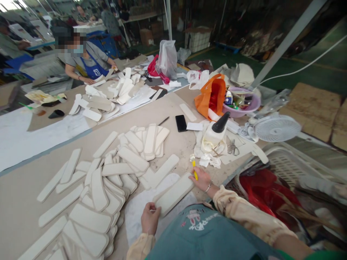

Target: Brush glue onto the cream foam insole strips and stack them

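Two long white strips with rounded ends (175, 195) lie one over the other just in front of me, on a white sheet (132, 216). At the near left end, my left hand (150, 217) pinches the strip's edge between thumb and fingers. My right hand (202, 178) is closed round a small yellow-handled brush (195, 170), whose tip carries a whitish substance. Its fingers also rest at the strip's far right end. Beyond that hand, a white bottle with a black cone-shaped top (214, 135) stands among crumpled white scraps (210, 160).
A large heap of similar strips (105, 184) spreads across the table to my left. A phone (180, 123), an orange bag (210, 95), a purple basin (245, 104) and a white fan (278, 128) stand farther off. A basket (287, 155) is at right. A co-worker (89, 61) works opposite.
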The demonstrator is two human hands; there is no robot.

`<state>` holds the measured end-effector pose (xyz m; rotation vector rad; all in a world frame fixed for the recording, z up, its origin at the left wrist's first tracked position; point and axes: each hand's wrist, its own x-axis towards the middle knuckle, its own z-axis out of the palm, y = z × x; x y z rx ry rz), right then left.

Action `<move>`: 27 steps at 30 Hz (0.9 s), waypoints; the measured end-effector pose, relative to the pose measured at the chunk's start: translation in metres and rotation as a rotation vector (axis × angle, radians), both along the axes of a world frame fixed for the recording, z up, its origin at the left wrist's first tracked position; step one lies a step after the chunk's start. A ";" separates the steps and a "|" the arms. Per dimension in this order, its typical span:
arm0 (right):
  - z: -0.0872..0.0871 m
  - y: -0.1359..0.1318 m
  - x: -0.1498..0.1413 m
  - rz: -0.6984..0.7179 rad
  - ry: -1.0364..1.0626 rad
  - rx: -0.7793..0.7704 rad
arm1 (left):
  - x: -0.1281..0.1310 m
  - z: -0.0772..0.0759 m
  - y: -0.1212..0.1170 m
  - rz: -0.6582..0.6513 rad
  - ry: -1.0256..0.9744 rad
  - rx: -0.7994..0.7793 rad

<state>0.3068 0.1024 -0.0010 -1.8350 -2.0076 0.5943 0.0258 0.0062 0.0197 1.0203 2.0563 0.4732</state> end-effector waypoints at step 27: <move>0.120 -0.014 -0.018 0.250 1.076 -0.094 | 0.065 0.207 0.095 0.265 -0.986 0.590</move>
